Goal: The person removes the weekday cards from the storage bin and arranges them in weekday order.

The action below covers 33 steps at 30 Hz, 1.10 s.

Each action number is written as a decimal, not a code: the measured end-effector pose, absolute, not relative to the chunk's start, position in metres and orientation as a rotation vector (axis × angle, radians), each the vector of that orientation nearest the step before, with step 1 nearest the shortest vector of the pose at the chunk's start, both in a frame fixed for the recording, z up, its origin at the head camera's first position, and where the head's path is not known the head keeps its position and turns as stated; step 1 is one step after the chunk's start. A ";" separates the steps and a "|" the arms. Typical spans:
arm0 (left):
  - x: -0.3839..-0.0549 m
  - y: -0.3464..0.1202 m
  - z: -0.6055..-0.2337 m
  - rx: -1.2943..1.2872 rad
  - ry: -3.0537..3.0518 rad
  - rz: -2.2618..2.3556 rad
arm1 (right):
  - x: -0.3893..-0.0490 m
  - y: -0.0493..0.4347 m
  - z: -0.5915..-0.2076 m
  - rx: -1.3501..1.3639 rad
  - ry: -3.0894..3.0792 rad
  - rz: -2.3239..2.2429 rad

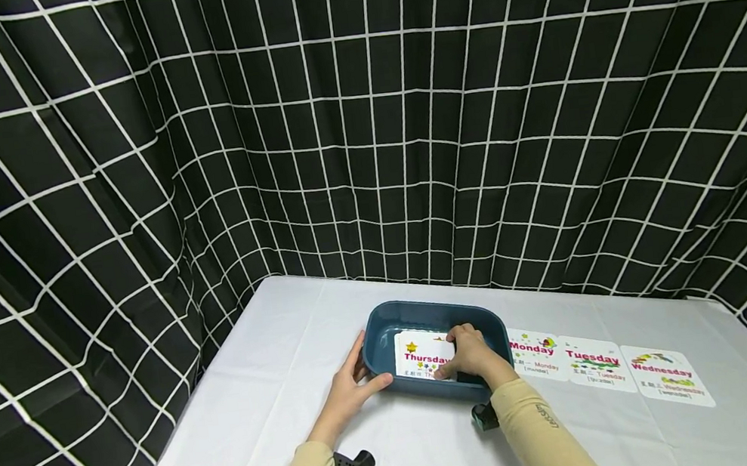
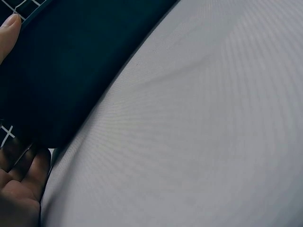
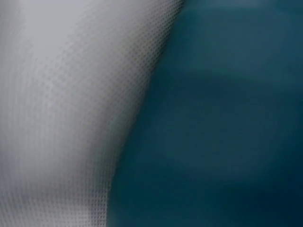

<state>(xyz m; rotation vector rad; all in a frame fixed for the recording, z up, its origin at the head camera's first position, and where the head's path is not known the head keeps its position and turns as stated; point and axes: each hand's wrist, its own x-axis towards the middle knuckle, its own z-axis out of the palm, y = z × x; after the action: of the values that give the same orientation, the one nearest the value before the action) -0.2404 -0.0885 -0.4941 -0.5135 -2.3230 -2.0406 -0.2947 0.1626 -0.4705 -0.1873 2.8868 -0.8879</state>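
Note:
A dark blue plastic bin (image 1: 424,387) stands on the white cloth. Inside it is a white card printed "Thursday" (image 1: 421,357), its right part covered by my right hand (image 1: 471,353). That hand reaches into the bin and grips the card, thumb at the near edge and fingers toward the far edge. My left hand (image 1: 349,387) holds the bin's left end, its thumb (image 2: 8,35) at the near rim and its fingers around the left side. The bin's outer wall (image 2: 85,61) fills much of the left wrist view. The right wrist view shows only bin wall (image 3: 222,127) and cloth.
To the right of the bin lie three cards in a row: Monday (image 1: 534,356), partly behind the bin, then Tuesday (image 1: 595,363) and Wednesday (image 1: 667,377). A white cloth (image 1: 287,325) covers the table. Black curtains with a white grid (image 1: 364,143) hang behind and at both sides.

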 end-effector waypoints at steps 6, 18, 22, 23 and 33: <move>-0.241 -0.089 -0.495 -0.509 -2.322 -2.052 | -0.293 0.163 -0.469 -0.195 2.886 -0.881; -0.240 -0.089 -0.494 -0.524 -2.308 -2.055 | -0.296 0.164 -0.467 -0.163 2.874 -0.846; -0.240 -0.089 -0.492 -0.541 -2.291 -2.057 | -0.298 0.163 -0.467 -0.159 2.870 -0.842; -0.241 -0.089 -0.492 -0.544 -2.289 -2.058 | -0.298 0.163 -0.467 -0.158 2.865 -0.849; -0.241 -0.089 -0.495 -0.516 -2.308 -2.061 | -0.298 0.166 -0.473 -0.122 2.836 -0.946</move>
<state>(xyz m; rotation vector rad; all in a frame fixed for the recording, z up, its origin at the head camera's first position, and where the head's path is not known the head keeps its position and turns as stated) -0.2409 -0.0887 -0.4947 -0.5163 -2.3081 -2.0611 -0.2979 0.1661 -0.4730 -0.1220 2.8363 -0.9464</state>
